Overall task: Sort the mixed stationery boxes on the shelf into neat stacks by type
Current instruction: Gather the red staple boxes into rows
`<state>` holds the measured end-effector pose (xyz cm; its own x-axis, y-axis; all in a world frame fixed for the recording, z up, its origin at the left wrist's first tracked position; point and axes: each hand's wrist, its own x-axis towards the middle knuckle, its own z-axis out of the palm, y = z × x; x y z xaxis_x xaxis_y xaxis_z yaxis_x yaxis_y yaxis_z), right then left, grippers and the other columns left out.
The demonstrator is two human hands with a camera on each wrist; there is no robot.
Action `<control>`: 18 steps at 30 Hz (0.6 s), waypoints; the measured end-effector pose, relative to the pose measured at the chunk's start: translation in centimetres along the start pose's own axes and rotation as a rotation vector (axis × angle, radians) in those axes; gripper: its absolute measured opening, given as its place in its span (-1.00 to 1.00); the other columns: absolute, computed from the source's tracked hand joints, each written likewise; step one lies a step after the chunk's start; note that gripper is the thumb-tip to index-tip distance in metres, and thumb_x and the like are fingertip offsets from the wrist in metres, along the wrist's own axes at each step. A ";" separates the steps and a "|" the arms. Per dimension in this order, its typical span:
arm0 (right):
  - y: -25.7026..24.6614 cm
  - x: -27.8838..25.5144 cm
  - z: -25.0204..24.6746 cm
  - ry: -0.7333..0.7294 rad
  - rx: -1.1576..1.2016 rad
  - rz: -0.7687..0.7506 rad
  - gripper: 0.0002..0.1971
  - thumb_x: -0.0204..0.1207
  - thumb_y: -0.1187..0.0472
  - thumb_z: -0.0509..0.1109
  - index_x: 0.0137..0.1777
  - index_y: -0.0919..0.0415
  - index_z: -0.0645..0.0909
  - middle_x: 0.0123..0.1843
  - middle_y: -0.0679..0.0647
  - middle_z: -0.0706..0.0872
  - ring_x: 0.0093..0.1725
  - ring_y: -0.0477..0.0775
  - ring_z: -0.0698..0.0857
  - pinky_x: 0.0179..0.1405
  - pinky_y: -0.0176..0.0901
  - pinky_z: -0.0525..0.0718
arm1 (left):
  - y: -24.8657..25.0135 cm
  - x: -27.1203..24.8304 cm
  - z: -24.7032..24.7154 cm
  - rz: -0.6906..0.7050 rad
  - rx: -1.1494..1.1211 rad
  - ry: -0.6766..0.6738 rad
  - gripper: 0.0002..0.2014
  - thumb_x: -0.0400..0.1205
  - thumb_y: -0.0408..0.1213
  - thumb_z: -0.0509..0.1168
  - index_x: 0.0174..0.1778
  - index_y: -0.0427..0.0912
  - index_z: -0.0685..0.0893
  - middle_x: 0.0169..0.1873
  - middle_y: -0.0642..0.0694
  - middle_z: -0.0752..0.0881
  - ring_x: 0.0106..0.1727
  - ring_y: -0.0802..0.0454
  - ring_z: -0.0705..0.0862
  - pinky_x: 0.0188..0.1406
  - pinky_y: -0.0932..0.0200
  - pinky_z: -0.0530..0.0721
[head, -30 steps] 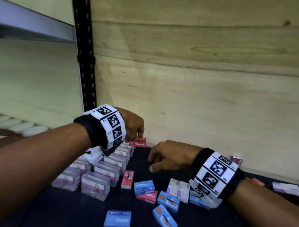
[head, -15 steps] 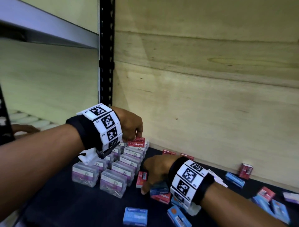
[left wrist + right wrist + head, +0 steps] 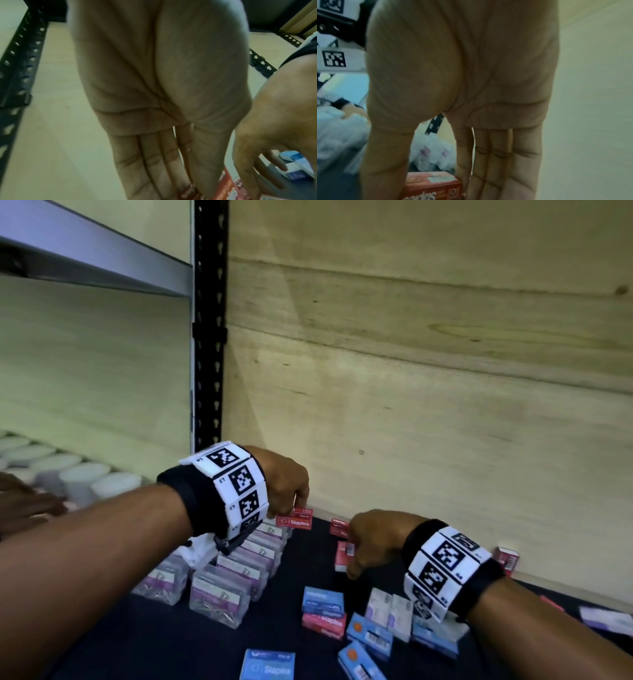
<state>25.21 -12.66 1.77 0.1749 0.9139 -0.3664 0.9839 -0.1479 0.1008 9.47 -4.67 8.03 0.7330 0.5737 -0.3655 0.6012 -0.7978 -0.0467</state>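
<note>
— Nearest on the dark shelf (image 3: 137,645)?
— Blue boxes (image 3: 368,635) scattered, clear boxes (image 3: 219,599) lined up at left.
— Further in?
— Right hand (image 3: 371,542), grip closed on a red box (image 3: 342,556) just above the shelf.
— Farthest?
— Left hand (image 3: 286,484), grip pinching a red staples box (image 3: 294,519) over the clear row, near the back wall (image 3: 428,405).

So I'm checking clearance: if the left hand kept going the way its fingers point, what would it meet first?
Probably the wooden back wall just behind the red staples box that the left hand pinches; depth unclear.
</note>
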 end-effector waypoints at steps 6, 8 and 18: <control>4.1 -0.8 2.0 -0.046 -0.026 0.090 -0.66 0.37 -0.02 0.63 -0.05 0.14 0.61 -0.10 0.04 0.68 -0.15 0.10 0.64 -0.19 -0.14 0.60 | 3.0 4.1 1.1 0.055 0.026 -0.039 -0.63 0.68 -0.42 0.22 0.42 -0.17 0.59 0.22 -0.08 0.71 0.12 0.01 0.65 0.06 0.21 0.57; 4.7 -0.9 2.2 -0.052 -0.009 0.077 -0.64 0.38 -0.05 0.62 -0.04 0.16 0.61 -0.08 0.05 0.70 -0.13 0.11 0.66 -0.17 -0.15 0.61 | 3.7 5.6 1.4 0.077 0.040 -0.066 -0.72 0.66 -0.46 0.21 0.24 -0.15 0.64 0.02 -0.09 0.67 -0.02 -0.02 0.60 -0.07 0.20 0.50; 4.1 -0.2 3.1 -0.063 0.070 0.085 -0.54 0.46 -0.30 0.42 -0.07 0.14 0.72 -0.19 0.03 0.70 -0.25 0.05 0.62 -0.19 -0.12 0.59 | 5.3 8.9 4.4 0.030 0.087 0.171 -0.92 0.68 -0.26 0.25 -0.07 0.02 0.49 -0.12 0.03 0.56 -0.14 0.07 0.53 -0.07 0.24 0.56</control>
<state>29.30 -14.64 -0.58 0.2574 0.8719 -0.4167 0.9653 -0.2518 0.0693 17.78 -4.55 0.43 0.7981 0.5666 -0.2049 0.5537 -0.8239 -0.1214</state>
